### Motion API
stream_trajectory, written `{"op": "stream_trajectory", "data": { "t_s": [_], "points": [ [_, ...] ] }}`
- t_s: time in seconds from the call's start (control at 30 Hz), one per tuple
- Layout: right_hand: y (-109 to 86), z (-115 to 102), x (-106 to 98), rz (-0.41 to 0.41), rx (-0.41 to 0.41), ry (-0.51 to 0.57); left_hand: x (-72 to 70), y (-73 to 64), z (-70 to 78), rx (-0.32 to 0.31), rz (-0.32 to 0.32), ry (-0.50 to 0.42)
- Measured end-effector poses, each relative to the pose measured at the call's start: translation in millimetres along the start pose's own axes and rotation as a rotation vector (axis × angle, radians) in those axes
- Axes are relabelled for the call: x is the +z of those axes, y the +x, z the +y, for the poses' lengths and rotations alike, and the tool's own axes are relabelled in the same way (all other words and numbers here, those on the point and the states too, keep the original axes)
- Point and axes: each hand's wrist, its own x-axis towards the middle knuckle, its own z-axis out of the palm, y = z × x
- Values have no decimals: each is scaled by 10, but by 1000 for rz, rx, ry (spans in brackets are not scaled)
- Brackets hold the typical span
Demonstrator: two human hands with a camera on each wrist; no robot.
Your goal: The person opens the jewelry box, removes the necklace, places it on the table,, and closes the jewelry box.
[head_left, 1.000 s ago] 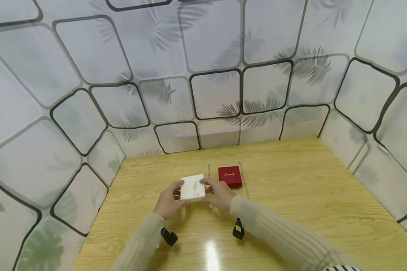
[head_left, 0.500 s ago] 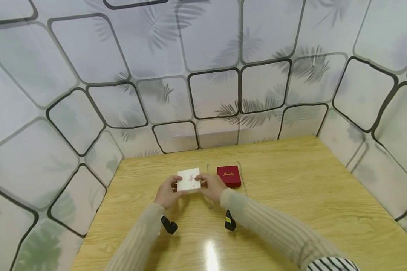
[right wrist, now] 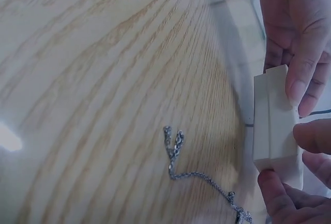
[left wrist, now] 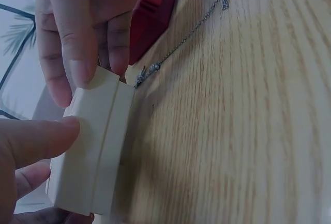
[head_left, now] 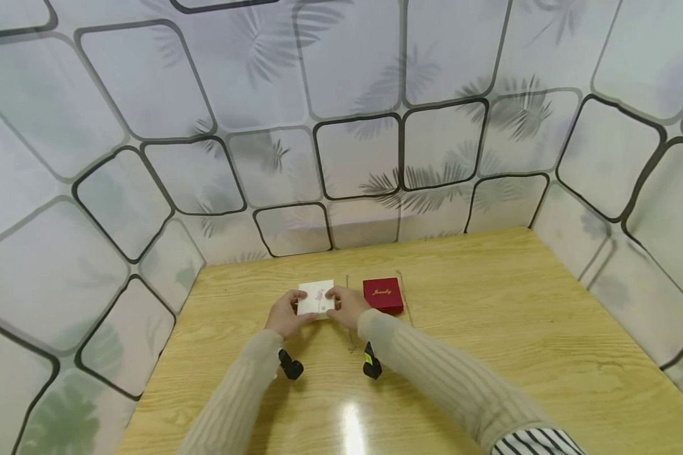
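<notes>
A small white lidded box (head_left: 315,298) with a pink flower printed on top is held between both hands. My left hand (head_left: 285,315) grips its left side, thumb along the near side. On the opposite side my right hand (head_left: 348,308) pinches it between fingers and thumb. The left wrist view shows the box (left wrist: 95,146) with its lid on and a seam running along the side. In the right wrist view the box (right wrist: 276,120) sits close over the wood, fingers at both ends.
A red box (head_left: 383,295) with gold lettering lies just right of the hands. One silver chain (right wrist: 199,175) stretches between the white and red boxes; another chain (head_left: 406,300) lies along the red box's right side. A patterned wall (head_left: 364,224) borders the wooden table (head_left: 489,303) behind.
Both hands have carried the white box away from me and slightly left. The right forearm has swung left with it. The red box and chains stay where they were.
</notes>
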Motion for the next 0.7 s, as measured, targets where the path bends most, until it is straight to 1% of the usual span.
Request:
{"op": "stream_trajectory", "data": {
  "t_s": [0.13, 0.27, 0.33, 0.5, 0.7],
  "points": [
    [23, -21, 22, 0, 35, -36, 25, 44, -15, -6, 6, 1],
    [44, -22, 41, -12, 64, -64, 45, 60, -26, -10, 3, 5],
    [53, -17, 47, -18, 73, -83, 54, 63, -29, -22, 0, 3],
    [68, -15, 41, -31, 68, -109, 72, 89, -44, -37, 2, -8],
    [68, -12, 45, -41, 34, -133, 73, 90, -61, -10, 23, 6]
  ]
}}
